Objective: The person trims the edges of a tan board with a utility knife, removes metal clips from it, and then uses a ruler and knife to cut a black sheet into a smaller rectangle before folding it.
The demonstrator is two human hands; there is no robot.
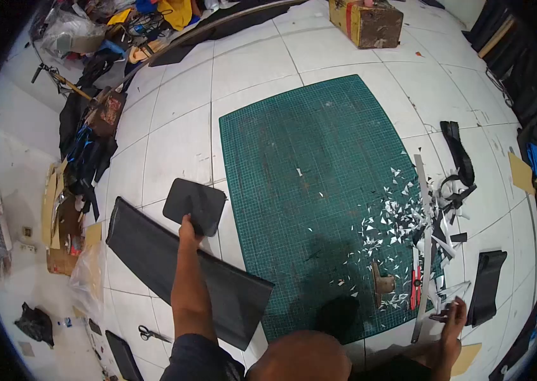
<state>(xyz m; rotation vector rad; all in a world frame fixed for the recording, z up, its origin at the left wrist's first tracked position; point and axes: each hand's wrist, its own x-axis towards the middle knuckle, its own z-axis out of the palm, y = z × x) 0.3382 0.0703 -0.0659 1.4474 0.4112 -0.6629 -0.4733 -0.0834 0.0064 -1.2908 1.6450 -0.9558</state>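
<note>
My left hand (190, 231) grips the lower edge of a black square panel with rounded corners (197, 202). Beneath that forearm a long black sheet of material (148, 244) lies on the tiles, one end overlapping the green cutting mat (306, 171). At the lower right, my right hand (454, 320) has its fingers curled by a small dark item; what it holds is too small to make out. Close to it are a long metal ruler (418, 317), a red-handled cutter (415, 289) and a brown-handled tool (381, 284) on the mat.
White and black scraps (402, 216) litter the mat's right side. Black straps (458, 152) and a folded black piece (488, 286) lie further right. Scissors (153, 334) rest at lower left. A worn box (376, 25) stands at the back.
</note>
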